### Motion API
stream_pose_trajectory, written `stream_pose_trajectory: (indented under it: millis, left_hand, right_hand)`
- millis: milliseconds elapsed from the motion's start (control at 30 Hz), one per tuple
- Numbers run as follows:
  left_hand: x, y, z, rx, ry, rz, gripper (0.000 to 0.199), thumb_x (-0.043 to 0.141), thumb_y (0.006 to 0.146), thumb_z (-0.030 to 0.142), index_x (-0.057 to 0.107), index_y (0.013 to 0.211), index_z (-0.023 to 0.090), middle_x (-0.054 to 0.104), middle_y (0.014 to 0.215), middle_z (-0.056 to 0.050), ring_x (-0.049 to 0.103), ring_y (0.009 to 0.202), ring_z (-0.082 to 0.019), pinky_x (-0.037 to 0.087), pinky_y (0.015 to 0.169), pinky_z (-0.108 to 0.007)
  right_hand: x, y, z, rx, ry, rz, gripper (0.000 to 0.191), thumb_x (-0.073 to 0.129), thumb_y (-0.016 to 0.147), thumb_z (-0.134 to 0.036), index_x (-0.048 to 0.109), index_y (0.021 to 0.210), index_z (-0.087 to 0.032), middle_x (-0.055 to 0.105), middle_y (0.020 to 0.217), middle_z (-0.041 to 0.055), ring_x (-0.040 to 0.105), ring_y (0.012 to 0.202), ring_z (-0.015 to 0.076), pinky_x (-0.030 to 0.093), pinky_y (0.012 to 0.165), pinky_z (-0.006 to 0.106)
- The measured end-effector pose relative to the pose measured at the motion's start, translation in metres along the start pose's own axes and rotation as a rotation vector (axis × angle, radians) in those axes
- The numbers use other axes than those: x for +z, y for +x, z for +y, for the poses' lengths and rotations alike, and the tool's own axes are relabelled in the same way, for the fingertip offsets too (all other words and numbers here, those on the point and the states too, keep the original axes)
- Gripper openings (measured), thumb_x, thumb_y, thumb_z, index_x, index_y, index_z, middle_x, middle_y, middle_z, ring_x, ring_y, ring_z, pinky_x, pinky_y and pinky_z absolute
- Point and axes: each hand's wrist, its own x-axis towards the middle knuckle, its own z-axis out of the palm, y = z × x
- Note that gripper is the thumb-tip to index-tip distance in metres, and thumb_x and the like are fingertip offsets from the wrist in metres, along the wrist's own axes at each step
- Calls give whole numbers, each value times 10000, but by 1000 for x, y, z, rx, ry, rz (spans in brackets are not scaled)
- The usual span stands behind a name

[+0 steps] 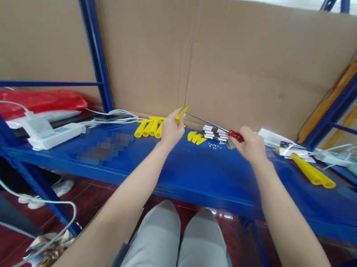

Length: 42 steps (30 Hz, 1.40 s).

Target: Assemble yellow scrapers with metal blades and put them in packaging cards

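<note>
My left hand [173,129] pinches a small yellow piece [182,112] raised over the back of the blue shelf [206,169]. My right hand [251,144] is wrapped round the red handle of a screwdriver [235,136]. Its long thin shaft points left, with the tip close to the yellow piece; whether they touch is too small to tell. Several yellow tubes [147,128] lie just left of my left hand. Between my hands are small yellow pieces [196,137], a stack of white and dark items [215,133] and tiny scattered metal parts [214,147].
A white power strip [58,136] with cables and a red bag [39,102] lie at the left. Two yellow tubes [313,172] rest at the right, near white packaging [292,151]. Cardboard [243,67] stands behind the shelf, between blue posts.
</note>
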Motion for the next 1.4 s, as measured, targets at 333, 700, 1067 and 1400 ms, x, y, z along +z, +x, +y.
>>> stream_pose_trajectory:
  millis: [333,700,1067,1400]
  left_hand:
    - [1,2,-6,-8,-7,15,283,480,947,323,658,1117,182,726,1071,-114,652,1089,-238,503,945,-331]
    - [-1,2,-2,31,-14,-12,285,455,961,309,645,1112,159,718,1106,-121,660,1086,-239,495,963,-354]
    - [1,2,-4,40,-11,-37,302,456,969,333,634,1141,160,712,1125,-119,655,1105,-233,485,990,-348]
    - [6,5,-16,130,-70,16,331,449,971,391,632,1130,165,715,1120,-119,670,1084,-237,515,973,-357]
  right_hand:
    - [8,0,-4,19,13,-56,325,478,915,-464,610,1045,-197,716,907,115,662,808,269,408,618,313]
    - [1,-2,-3,-27,-21,16,299,452,931,-379,691,989,-209,719,878,102,657,841,249,422,647,314]
    - [3,0,-2,64,-43,-18,229,505,897,-380,650,977,-221,717,870,90,646,781,245,373,583,292]
    - [6,-1,-3,-25,-30,3,343,444,941,-420,684,1017,-186,716,902,111,645,821,240,387,615,296]
